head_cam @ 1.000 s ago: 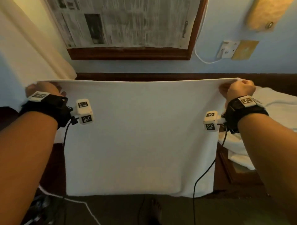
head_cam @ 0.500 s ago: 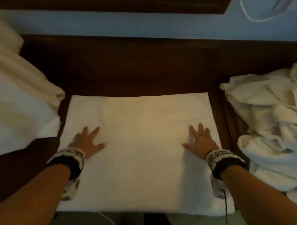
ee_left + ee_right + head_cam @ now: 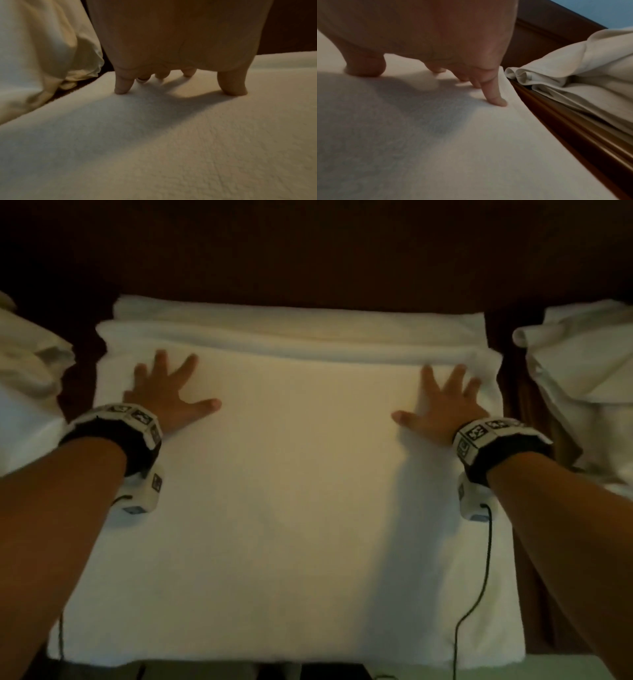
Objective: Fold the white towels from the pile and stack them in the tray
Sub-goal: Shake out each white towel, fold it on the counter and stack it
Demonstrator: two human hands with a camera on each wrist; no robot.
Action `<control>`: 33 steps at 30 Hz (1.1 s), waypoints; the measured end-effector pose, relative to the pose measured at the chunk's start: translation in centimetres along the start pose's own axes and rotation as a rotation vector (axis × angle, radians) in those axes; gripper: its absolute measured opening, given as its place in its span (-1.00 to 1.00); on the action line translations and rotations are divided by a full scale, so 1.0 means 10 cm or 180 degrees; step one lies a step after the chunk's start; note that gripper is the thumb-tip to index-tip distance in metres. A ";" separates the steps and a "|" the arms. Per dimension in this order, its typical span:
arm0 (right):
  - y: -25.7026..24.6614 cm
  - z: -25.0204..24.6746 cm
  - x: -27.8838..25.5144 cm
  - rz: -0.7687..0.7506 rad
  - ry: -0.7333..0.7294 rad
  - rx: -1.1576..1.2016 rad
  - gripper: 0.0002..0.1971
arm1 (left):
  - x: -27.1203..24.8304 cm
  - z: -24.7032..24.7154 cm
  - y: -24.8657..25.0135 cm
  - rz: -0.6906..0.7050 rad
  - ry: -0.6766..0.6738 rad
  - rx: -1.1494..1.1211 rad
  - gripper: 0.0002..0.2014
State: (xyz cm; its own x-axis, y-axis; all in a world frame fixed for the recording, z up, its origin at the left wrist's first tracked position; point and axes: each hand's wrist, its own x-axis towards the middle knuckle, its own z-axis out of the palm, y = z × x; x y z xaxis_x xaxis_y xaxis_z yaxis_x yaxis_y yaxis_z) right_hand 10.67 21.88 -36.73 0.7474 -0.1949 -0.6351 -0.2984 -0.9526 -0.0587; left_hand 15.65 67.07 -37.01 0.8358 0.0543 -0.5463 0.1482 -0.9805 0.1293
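1 second ago the towel [image 3: 291, 474] hung in the air, pinched by its top corners; half a second ago it already lay flat with both palms on it. Now the hands have slid toward the far edge, where the cloth bunches into 2 soft ridges running left to right. My read: the spread-and-smooth step is nearly over and the first fold comes next.

The left hand [image 3: 168, 392] presses flat near the far left corner, fingers spread and straight, gripping nothing. The right hand [image 3: 442, 405] mirrors it near the far right corner, fingers also splayed; the right wrist view shows a fingertip pushing into the cloth just inside the right edge.

The towel lies on the dark table [image 3: 308, 251], between the crumpled pile [image 3: 582, 378] on the right and more white cloth [image 3: 30, 371] on the left. Its near edge overhangs toward the person. It looks nearly square, so its long axis is hard to tell. No tray is identifiable.
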 end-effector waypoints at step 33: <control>-0.13 0.19 -0.38 -0.0038 -0.0349 -0.0221 0.29 | -0.39 0.14 -0.02 0.0076 -0.0363 0.0458 0.11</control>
State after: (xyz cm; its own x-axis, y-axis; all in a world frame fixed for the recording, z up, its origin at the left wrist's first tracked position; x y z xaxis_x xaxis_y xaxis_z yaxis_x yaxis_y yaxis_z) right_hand 7.12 24.26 -35.72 0.6801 -0.1603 -0.7153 -0.2451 -0.9694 -0.0158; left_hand 11.62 66.79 -36.10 0.7717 0.0171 -0.6358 0.0451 -0.9986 0.0280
